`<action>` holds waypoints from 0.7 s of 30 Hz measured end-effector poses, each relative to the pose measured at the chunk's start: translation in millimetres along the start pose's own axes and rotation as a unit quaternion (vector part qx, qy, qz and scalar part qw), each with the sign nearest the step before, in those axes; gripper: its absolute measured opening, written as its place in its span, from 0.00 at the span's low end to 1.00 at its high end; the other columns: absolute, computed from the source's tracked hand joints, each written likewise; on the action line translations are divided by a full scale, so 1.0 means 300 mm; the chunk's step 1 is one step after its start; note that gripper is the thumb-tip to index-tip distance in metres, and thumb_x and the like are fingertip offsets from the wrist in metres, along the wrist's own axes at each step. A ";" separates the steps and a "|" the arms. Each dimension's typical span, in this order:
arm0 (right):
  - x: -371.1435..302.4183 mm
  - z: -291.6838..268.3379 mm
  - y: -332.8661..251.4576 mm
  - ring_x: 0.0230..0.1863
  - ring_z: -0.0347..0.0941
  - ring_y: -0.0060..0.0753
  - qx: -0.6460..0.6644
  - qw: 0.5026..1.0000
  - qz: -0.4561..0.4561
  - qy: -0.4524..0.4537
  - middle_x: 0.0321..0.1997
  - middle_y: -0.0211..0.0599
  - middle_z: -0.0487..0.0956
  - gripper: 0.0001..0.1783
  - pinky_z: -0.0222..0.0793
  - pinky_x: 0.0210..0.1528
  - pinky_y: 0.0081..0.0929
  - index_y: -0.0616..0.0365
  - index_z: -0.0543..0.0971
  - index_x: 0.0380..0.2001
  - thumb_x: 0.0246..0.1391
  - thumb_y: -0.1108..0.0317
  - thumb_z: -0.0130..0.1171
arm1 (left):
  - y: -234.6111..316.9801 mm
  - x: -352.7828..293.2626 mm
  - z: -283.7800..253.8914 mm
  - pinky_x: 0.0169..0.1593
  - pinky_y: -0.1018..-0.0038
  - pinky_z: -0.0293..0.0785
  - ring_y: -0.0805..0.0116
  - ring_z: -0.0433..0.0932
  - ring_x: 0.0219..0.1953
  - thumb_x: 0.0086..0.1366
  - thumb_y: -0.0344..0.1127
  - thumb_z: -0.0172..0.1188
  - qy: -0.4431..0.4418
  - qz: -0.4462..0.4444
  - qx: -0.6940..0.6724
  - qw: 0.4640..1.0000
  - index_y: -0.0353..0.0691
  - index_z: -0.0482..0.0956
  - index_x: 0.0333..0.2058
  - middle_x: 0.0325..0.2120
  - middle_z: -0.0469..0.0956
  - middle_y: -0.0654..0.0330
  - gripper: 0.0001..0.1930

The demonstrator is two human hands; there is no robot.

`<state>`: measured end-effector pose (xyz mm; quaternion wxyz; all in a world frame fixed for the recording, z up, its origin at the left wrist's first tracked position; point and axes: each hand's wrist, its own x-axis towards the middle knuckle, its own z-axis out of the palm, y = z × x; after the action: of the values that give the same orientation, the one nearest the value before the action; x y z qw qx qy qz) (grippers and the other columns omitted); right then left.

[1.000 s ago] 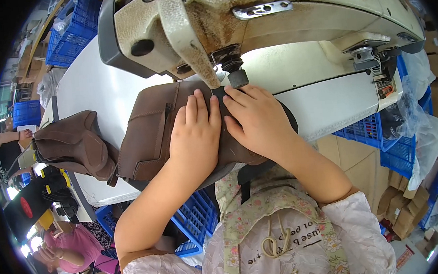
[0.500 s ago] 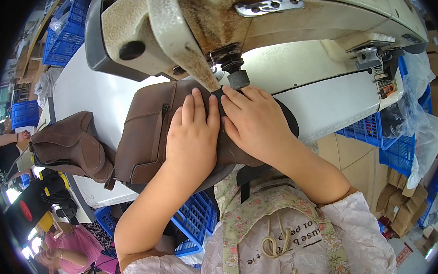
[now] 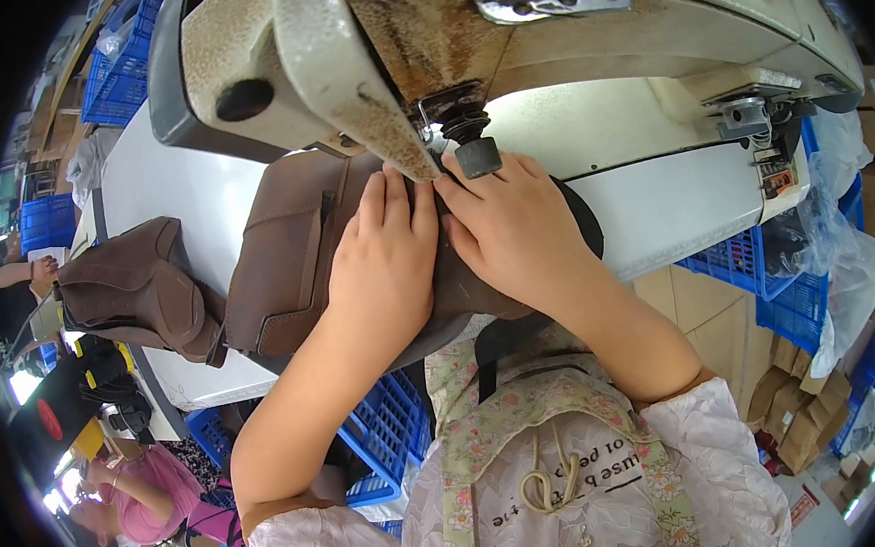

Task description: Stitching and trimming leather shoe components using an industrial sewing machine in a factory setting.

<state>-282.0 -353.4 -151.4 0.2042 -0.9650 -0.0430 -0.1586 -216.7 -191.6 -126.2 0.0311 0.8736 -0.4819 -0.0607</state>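
Brown bag (image 3: 292, 267) pressed flat by left hand (image 3: 387, 262) and right hand (image 3: 515, 229), fingers together.
The sewing machine (image 3: 503, 39) is seen just above the fingertips.

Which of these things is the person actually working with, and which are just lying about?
In use:
- brown bag, pressed flat under the left hand and right hand
- cream sewing machine, head over the bag

Lying about:
- second brown bag on the white table
- blue crates
- cardboard boxes
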 end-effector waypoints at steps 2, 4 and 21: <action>0.008 0.004 0.006 0.56 0.71 0.42 -0.004 1.000 -0.004 0.004 0.50 0.41 0.80 0.16 0.67 0.56 0.40 0.63 0.81 0.41 0.50 0.64 0.61 | -0.002 0.006 -0.001 0.63 0.58 0.66 0.38 0.63 0.64 0.46 0.24 0.60 -0.003 -0.004 0.004 1.000 0.27 0.62 0.63 0.62 0.62 0.32 0.40; 0.016 0.006 0.007 0.55 0.72 0.43 0.003 1.000 -0.006 0.005 0.48 0.41 0.80 0.15 0.67 0.56 0.40 0.62 0.81 0.39 0.50 0.65 0.61 | -0.008 0.007 0.002 0.63 0.57 0.66 0.37 0.64 0.63 0.47 0.24 0.59 0.001 -0.008 -0.002 1.000 0.28 0.63 0.62 0.63 0.61 0.32 0.39; 0.052 0.013 0.031 0.55 0.73 0.44 0.022 1.000 0.003 -0.003 0.48 0.42 0.81 0.09 0.68 0.57 0.41 0.61 0.84 0.27 0.49 0.66 0.62 | -0.033 0.045 -0.008 0.59 0.62 0.70 0.44 0.66 0.63 0.56 0.30 0.55 0.021 0.000 0.044 0.999 0.25 0.67 0.59 0.58 0.68 0.36 0.30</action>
<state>-264.9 -360.0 -153.3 0.2256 -0.9609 -0.0447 -0.1540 -201.0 -197.6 -126.0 0.0024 0.8752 -0.4832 -0.0211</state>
